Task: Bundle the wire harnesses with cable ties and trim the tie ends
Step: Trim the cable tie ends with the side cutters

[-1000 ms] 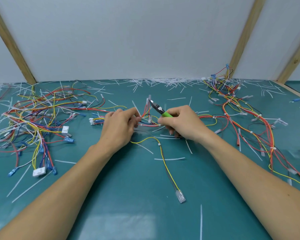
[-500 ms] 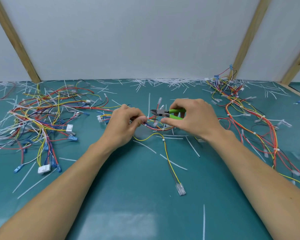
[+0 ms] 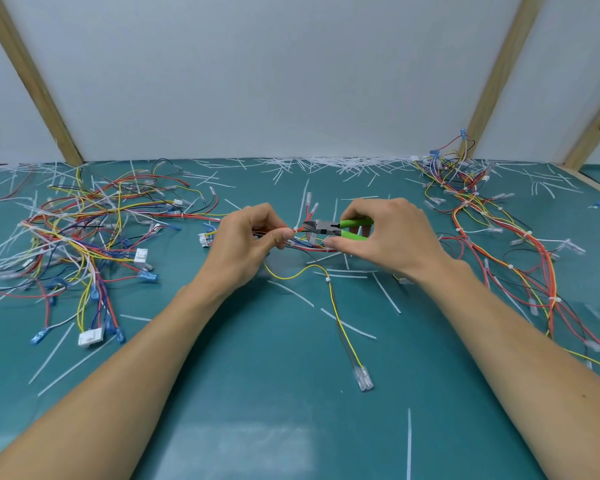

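Left hand [image 3: 245, 242], centre frame, fingers curled, thumb and forefinger pinching the wire harness [image 3: 305, 244] just left of a small white cable tie [image 3: 295, 229]. Right hand [image 3: 383, 237], right of centre, curled round the green-handled cutters [image 3: 336, 227]; handles lie level, steel nose points left with its tip just beside the cable tie, touching or not cannot tell. Hands close together, harness strung between them, a little above the tabletop [image 3: 264, 393].

A yellow wire [image 3: 338, 317] drops from the harness toward lower centre and ends in a clear terminal [image 3: 363, 378] lying on the tabletop.

Free space: lower centre of frame between the forearms is mostly bare teal mat, a few loose white tie offcuts [image 3: 347, 327] scattered on it. Left side is crowded by a tangle of harnesses [image 3: 84, 237] with blue terminals and white connectors, spreading from mid left to lower left. Right side has another run of harnesses [image 3: 499, 244] from upper right down to the right edge, tied at intervals.

Along the far edge of the tabletop, upper centre, a heap of trimmed white tie ends [image 3: 329, 164] lies against the white back wall [image 3: 274, 74]. Wooden battens [image 3: 35, 84] slant across the wall at upper left and upper right. A wooden strip borders the tabletop at far right.
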